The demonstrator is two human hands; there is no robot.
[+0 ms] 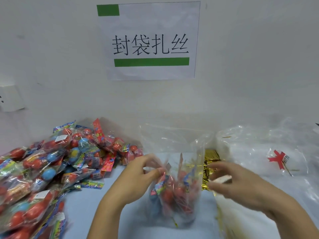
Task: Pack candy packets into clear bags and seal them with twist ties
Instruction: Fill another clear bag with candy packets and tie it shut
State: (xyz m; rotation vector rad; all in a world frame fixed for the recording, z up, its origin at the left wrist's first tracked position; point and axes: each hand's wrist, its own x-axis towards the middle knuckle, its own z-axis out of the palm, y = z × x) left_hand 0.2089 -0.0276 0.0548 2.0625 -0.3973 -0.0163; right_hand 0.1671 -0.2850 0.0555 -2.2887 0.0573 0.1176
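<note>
A clear bag [174,195] with several red and blue candy packets inside stands upright at the table's middle front. My left hand [138,178] pinches the bag's upper left edge between thumb and fingers. My right hand [238,185] hovers blurred just right of the bag, above a heap of gold twist ties [209,168]; whether it holds a tie is unclear. A big pile of loose candy packets [51,166] lies at the left.
A stack of clear empty bags [269,152] lies at the right, one with a red mark [278,159]. A white wall with a paper sign [150,40] rises behind the light blue table [89,204]. A wall socket [10,99] is far left.
</note>
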